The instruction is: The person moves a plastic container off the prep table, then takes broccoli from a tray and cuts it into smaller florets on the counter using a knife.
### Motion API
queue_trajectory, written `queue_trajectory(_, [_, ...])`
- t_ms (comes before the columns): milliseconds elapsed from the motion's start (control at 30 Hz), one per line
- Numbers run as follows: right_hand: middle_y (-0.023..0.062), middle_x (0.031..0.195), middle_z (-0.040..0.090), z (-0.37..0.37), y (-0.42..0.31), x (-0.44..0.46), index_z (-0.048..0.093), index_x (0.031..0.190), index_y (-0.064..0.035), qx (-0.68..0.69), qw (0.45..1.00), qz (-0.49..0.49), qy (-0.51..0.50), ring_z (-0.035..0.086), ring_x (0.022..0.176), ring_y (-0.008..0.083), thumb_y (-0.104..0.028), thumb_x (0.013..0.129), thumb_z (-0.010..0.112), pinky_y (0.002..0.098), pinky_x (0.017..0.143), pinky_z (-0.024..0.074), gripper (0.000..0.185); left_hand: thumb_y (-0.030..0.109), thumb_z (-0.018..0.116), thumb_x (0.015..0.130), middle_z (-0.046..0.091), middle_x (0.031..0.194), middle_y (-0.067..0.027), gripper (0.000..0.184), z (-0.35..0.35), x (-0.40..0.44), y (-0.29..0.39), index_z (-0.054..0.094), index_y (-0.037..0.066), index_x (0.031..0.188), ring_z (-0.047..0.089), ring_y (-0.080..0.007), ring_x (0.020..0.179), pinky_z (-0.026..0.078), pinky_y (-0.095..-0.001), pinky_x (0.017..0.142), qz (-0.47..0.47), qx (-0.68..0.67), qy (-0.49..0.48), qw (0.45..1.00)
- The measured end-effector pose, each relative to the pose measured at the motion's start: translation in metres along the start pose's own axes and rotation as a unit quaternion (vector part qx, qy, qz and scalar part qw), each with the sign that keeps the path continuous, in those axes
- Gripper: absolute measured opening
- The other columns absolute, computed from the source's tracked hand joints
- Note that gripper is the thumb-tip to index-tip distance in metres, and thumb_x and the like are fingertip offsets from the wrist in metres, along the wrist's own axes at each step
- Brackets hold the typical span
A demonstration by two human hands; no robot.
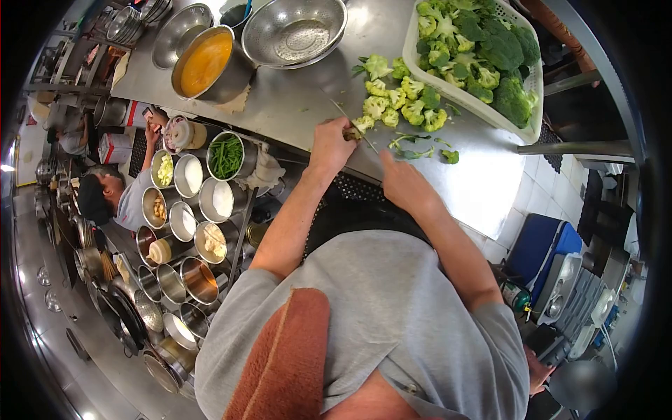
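My left hand point(332, 145) is closed around a small broccoli piece point(362, 124) at the near edge of the steel table. A knife point(358, 131) runs slantwise past that piece, its tip pointing away from me. Its lower end goes to my right hand point(404, 183), closed on the handle, which the fingers hide. Cut broccoli florets point(393, 94) lie in a loose heap just beyond my hands. Nearer my right hand are leafy broccoli trimmings point(413, 148). At the upper right, a white plastic basket point(476, 105) is full of larger green broccoli heads point(500, 45).
On the steel table point(287, 105) stand a pot of orange liquid point(206, 63) and a perforated metal bowl point(295, 31). Left of me, several metal containers point(227, 155) hold ingredients. Beyond them is another person point(129, 199) holding a phone. A blue box point(542, 245) stands to the right.
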State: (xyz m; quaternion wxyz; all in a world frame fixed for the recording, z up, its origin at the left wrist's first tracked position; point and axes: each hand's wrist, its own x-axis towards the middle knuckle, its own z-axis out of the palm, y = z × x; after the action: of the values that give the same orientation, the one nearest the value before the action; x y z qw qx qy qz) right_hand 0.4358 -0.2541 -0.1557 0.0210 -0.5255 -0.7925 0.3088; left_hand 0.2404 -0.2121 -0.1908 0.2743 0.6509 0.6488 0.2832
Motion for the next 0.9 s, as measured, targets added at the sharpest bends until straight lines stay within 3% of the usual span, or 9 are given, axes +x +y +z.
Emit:
queue_trajectory(167, [0.034, 0.078, 0.063, -0.006, -0.001, -0.006, 0.043, 0.114, 0.001, 0.068, 0.998, 0.008, 0.001, 0.063, 0.079, 0.053, -0.001, 0.087, 0.047, 0.0616, 0.072, 0.048, 0.027, 0.007, 0.081, 0.074, 0.069, 0.082, -0.009, 0.028, -0.001, -0.004, -0.009, 0.066, 0.0, 0.096, 0.067, -0.0184, 0.076, 0.055, -0.0313, 0.074, -0.072, -0.103, 0.006, 0.992])
queue_trajectory(300, [0.0327, 0.076, 0.062, -0.012, 0.014, -0.012, 0.044, 0.118, -0.0007, 0.111, 0.993, 0.021, 0.04, 0.061, 0.078, 0.0525, -0.007, 0.092, 0.049, 0.0617, 0.071, 0.0447, 0.028, 0.005, 0.073, 0.077, 0.068, 0.093, -0.0098, 0.028, -0.008, -0.003, -0.041, 0.064, 0.001, 0.104, 0.067, -0.024, 0.083, 0.055, -0.0361, 0.078, -0.162, -0.327, -0.047, 0.93])
queue_trajectory(400, [0.0298, 0.076, 0.063, -0.025, 0.018, -0.023, 0.045, 0.116, -0.0018, 0.147, 0.988, 0.031, 0.047, 0.061, 0.078, 0.0515, -0.012, 0.094, 0.052, 0.058, 0.068, 0.0441, 0.025, 0.008, 0.067, 0.085, 0.059, 0.116, -0.0094, 0.033, -0.027, -0.006, -0.045, 0.057, 0.006, 0.117, 0.061, -0.0183, 0.098, 0.055, -0.0368, 0.083, -0.219, -0.661, -0.043, 0.717])
queue_trajectory(500, [0.0264, 0.076, 0.063, -0.041, 0.016, -0.039, 0.047, 0.112, -0.002, 0.23, 0.969, 0.069, 0.056, 0.061, 0.075, 0.0486, -0.014, 0.095, 0.056, 0.0513, 0.064, 0.0453, 0.023, 0.014, 0.067, 0.088, 0.061, 0.113, -0.0082, 0.028, -0.025, 0.0, -0.042, 0.059, 0.007, 0.114, 0.06, -0.0193, 0.105, 0.053, -0.0395, 0.087, -0.227, -0.608, -0.077, 0.757])
queue_trajectory(533, [0.0248, 0.076, 0.063, -0.044, 0.016, -0.043, 0.047, 0.11, -0.0018, 0.287, 0.95, 0.108, 0.059, 0.061, 0.072, 0.0464, -0.015, 0.095, 0.058, 0.0476, 0.063, 0.0462, 0.022, 0.016, 0.074, 0.083, 0.061, 0.114, -0.0112, 0.036, -0.017, 0.001, -0.034, 0.061, 0.006, 0.114, 0.06, -0.0246, 0.107, 0.051, -0.0406, 0.091, -0.207, -0.485, -0.085, 0.846])
queue_trajectory(567, [0.0248, 0.076, 0.063, -0.041, 0.021, -0.045, 0.047, 0.11, -0.0018, 0.286, 0.95, 0.107, 0.061, 0.061, 0.072, 0.0464, -0.015, 0.095, 0.058, 0.0476, 0.063, 0.0462, 0.022, 0.016, 0.074, 0.083, 0.061, 0.114, -0.0112, 0.036, -0.011, -0.001, -0.027, 0.061, 0.006, 0.114, 0.06, -0.0246, 0.107, 0.051, -0.0406, 0.091, -0.204, -0.485, -0.085, 0.846])
queue_trajectory(633, [0.022, 0.074, 0.062, -0.033, 0.026, -0.048, 0.051, 0.116, -0.0021, 0.213, 0.963, 0.052, 0.156, 0.061, 0.065, 0.0388, -0.012, 0.093, 0.061, 0.0423, 0.063, 0.0477, 0.027, 0.022, 0.08, 0.078, 0.062, 0.113, -0.0136, 0.048, -0.005, -0.002, -0.009, 0.061, 0.004, 0.118, 0.061, -0.0286, 0.106, 0.05, -0.039, 0.093, 0.04, -0.069, 0.004, 0.997])
queue_trajectory(800, [0.0185, 0.072, 0.06, -0.022, 0.014, -0.055, 0.051, 0.132, -0.0053, 0.237, 0.944, 0.087, 0.21, 0.059, 0.061, 0.0321, -0.012, 0.092, 0.064, 0.0403, 0.062, 0.048, 0.043, 0.021, 0.085, 0.075, 0.065, 0.11, -0.0124, 0.06, 0.007, 0.007, -0.022, 0.059, 0.005, 0.126, 0.062, -0.026, 0.106, 0.051, -0.0358, 0.089, 0.095, 0.0, -0.03, 0.995])
queue_trajectory(900, [0.0176, 0.071, 0.06, -0.014, 0.01, -0.056, 0.049, 0.138, -0.0062, 0.234, 0.938, 0.116, 0.226, 0.058, 0.061, 0.0312, -0.012, 0.091, 0.065, 0.0399, 0.062, 0.0474, 0.05, 0.016, 0.082, 0.079, 0.066, 0.109, -0.0079, 0.049, -0.002, 0.011, -0.021, 0.061, 0.006, 0.122, 0.061, -0.0182, 0.099, 0.051, -0.0318, 0.079, -0.034, -0.221, -0.161, 0.961])
